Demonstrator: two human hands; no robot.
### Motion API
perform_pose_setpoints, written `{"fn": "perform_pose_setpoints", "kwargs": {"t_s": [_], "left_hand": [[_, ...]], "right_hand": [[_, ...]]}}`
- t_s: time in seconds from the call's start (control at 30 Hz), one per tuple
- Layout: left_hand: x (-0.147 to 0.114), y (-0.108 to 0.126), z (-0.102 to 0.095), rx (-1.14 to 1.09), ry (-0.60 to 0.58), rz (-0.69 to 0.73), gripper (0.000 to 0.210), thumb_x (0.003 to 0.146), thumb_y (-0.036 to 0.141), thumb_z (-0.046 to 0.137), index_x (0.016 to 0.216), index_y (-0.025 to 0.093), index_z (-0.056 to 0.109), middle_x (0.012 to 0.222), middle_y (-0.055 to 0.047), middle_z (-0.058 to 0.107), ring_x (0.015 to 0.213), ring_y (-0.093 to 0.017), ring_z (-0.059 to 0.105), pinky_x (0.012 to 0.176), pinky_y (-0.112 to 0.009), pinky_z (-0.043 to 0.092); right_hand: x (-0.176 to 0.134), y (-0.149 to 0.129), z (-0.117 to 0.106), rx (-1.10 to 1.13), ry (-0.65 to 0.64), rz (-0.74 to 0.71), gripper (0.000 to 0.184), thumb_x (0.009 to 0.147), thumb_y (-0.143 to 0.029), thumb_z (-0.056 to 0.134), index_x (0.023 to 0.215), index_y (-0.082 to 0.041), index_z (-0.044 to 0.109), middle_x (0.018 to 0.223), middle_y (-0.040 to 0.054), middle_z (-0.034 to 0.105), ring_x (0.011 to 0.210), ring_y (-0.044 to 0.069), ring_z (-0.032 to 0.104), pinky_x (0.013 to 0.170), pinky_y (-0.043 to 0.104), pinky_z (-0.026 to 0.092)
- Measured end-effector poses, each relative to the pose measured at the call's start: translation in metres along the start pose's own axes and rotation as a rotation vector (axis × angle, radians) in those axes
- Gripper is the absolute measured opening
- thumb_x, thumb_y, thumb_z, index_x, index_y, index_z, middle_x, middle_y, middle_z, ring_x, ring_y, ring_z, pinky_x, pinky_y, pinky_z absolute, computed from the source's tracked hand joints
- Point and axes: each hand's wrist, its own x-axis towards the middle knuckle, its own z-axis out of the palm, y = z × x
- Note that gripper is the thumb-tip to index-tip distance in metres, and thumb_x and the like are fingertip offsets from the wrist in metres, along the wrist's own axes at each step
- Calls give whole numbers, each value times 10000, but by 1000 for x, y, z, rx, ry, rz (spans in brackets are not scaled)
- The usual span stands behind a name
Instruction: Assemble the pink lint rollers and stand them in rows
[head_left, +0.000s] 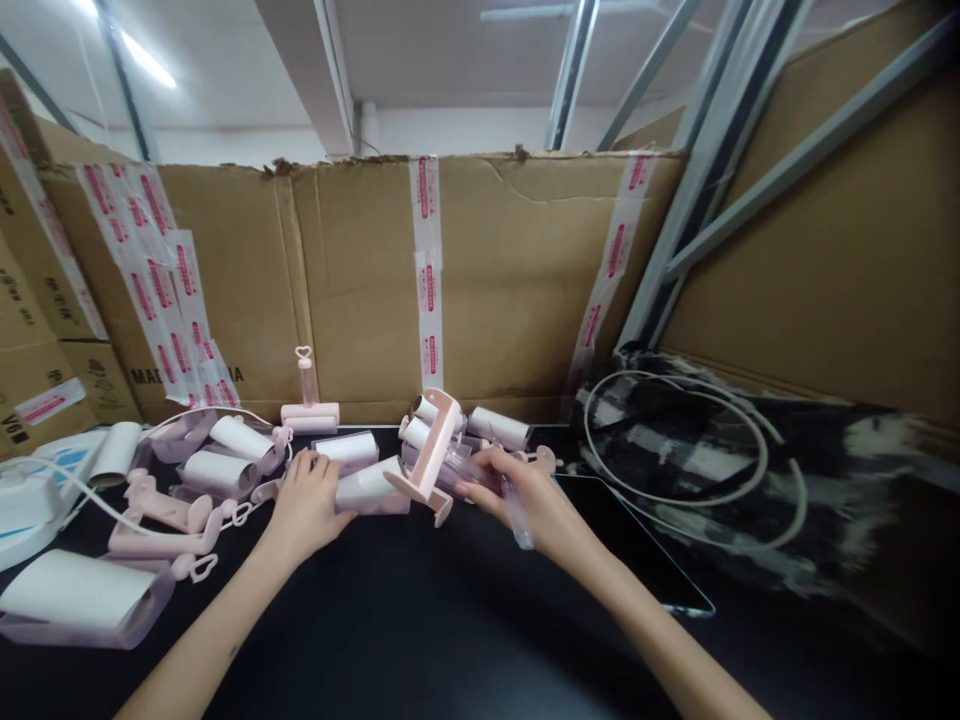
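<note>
1. Right hand (525,490): fingers grasping a clear plastic piece (519,517). I'd keep that grip light, thin plastic probably flexes.
2. Left hand (309,505) is at the left end of a white roll (371,484); can't tell if its fingers grasp or just rest. Steadying the roll against the worktop (375,620) seems smart imo.
3. Pink frame (437,448) tilts up just left of the right fingertips, between both hands.

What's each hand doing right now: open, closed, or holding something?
Left hand: fingers curled, at the white roll; whether it grips cannot be told.
Right hand: closed, holding a clear plastic handle.
</note>
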Motion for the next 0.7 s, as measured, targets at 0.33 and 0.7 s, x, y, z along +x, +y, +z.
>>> {"fn": "perform_pose_setpoints", "kwargs": {"t_s": [0.33,0.7], "left_hand": [[-6,61,-37,-727,-177,-17,476,873,434,411,1281,196,352,1045,-94,654,976,-228,624,819,-337,482],[-21,72,-28,-242,240,46,335,888,449,330,956,183,522,612,-41,625,569,-246,651,526,-307,466]], "right_hand": [[-14,-24,26,-356,133,-439,232,918,-312,446,938,-115,568,713,85,651,580,180,619,511,243,425],[-17,-52,15,-100,35,-399,328,905,-380,447,1024,-105,580,794,115,681,629,187,640,512,241,455]]}}
